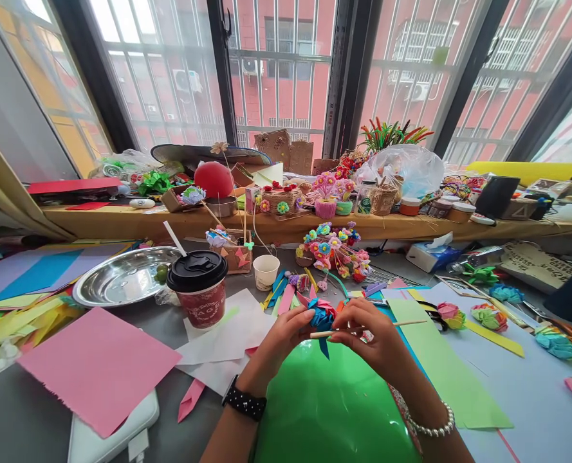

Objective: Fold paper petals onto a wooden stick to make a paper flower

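On the bench [25, 411], the red lidded cup [201, 307] is flashing pale capitals, and "AGE" is coming through clearly, the letters ahead of it staying uncertain. Over to the right, the beige carton [531, 265] is showing dark lettering, too blurred to read. Up high, the black window frame [331, 116] is carrying tiny vertical print, equally unreadable.

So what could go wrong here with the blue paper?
The thin stick in the right hand might poke or tear the blue folded paper. The folds might spring open if the left hand loosens. And the lidded cup stands by white paper, so a bump could wet that, if there's drink inside.
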The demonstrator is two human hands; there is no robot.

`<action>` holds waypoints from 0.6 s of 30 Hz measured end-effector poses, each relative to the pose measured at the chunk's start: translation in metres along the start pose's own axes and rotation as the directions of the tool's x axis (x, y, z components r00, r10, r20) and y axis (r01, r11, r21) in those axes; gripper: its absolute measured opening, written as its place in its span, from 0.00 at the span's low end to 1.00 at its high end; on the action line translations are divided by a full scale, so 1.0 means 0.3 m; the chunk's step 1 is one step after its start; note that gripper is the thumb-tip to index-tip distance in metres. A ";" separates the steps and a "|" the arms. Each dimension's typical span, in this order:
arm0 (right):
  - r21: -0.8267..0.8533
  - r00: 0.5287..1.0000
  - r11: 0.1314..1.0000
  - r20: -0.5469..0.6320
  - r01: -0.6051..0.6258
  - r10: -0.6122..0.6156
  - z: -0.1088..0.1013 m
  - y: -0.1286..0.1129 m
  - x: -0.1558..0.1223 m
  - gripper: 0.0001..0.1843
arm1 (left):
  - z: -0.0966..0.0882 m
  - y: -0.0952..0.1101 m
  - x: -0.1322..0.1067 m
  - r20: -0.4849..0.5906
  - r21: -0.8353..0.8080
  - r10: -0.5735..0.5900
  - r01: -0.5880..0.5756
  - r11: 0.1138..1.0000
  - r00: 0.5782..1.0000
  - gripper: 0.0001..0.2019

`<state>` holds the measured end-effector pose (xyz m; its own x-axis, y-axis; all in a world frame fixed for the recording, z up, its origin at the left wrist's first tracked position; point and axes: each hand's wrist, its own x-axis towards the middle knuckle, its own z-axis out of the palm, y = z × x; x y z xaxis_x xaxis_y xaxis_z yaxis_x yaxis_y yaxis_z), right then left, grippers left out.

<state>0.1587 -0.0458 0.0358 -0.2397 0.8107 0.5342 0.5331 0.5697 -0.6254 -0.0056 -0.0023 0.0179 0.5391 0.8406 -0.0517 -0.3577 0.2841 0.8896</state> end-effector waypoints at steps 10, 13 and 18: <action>0.030 0.996 0.996 0.003 -0.090 0.090 0.017 0.010 0.004 0.05 | -0.021 -0.029 0.029 -0.074 0.057 -0.028 0.033 0.998 0.997 0.14; 0.027 0.993 0.994 0.063 -0.103 0.101 0.019 0.007 0.007 0.06 | -0.026 -0.035 0.032 -0.070 0.043 -0.037 0.041 0.998 0.997 0.14; 0.034 0.986 0.989 0.087 -0.144 0.140 0.021 0.009 0.005 0.09 | -0.039 -0.045 0.044 -0.049 0.051 -0.048 0.051 0.997 0.998 0.15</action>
<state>0.1547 -0.0422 0.0314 -0.2326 0.8912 0.3894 0.5345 0.4516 -0.7144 -0.0026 0.0104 -0.0002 0.5182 0.8473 -0.1167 -0.2907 0.3028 0.9076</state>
